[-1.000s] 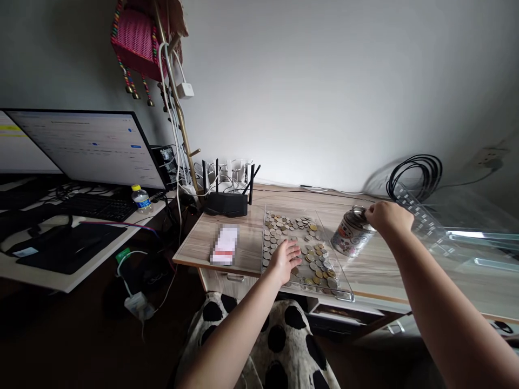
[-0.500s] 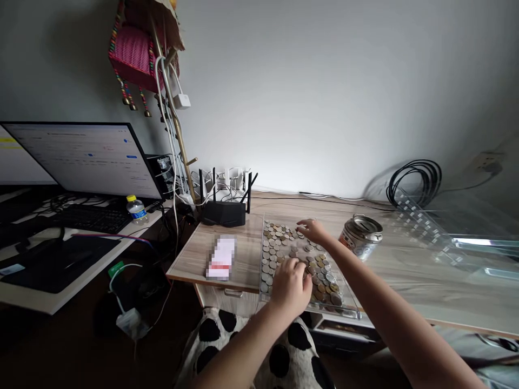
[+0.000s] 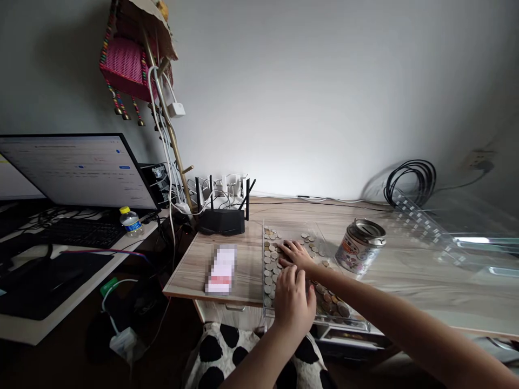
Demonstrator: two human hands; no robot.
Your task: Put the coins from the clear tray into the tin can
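Observation:
A clear flat tray (image 3: 270, 310) on the wooden desk holds several loose coins (image 3: 268, 253), silver and brass. My left hand (image 3: 294, 300) rests over the near part of the coins, knuckles up, fingers curled down onto them. My right hand (image 3: 297, 252) lies just beyond it, fingers spread flat on the coins at the tray's middle. A round tin money box (image 3: 360, 246) with a slotted lid stands tilted to the right of the tray, apart from both hands.
A black router (image 3: 221, 219) with a tangle of plugs sits behind the tray. A blurred pink card (image 3: 221, 268) lies to its left. Clear acrylic pieces (image 3: 446, 235) and a coiled black cable (image 3: 409, 178) occupy the right. A monitor (image 3: 77, 170), keyboard and small bottle (image 3: 130, 221) stand left.
My right hand left the tin, crossed to the tray and now lies on the coins. My left hand drew back toward the tray's near edge. The view dipped lower.

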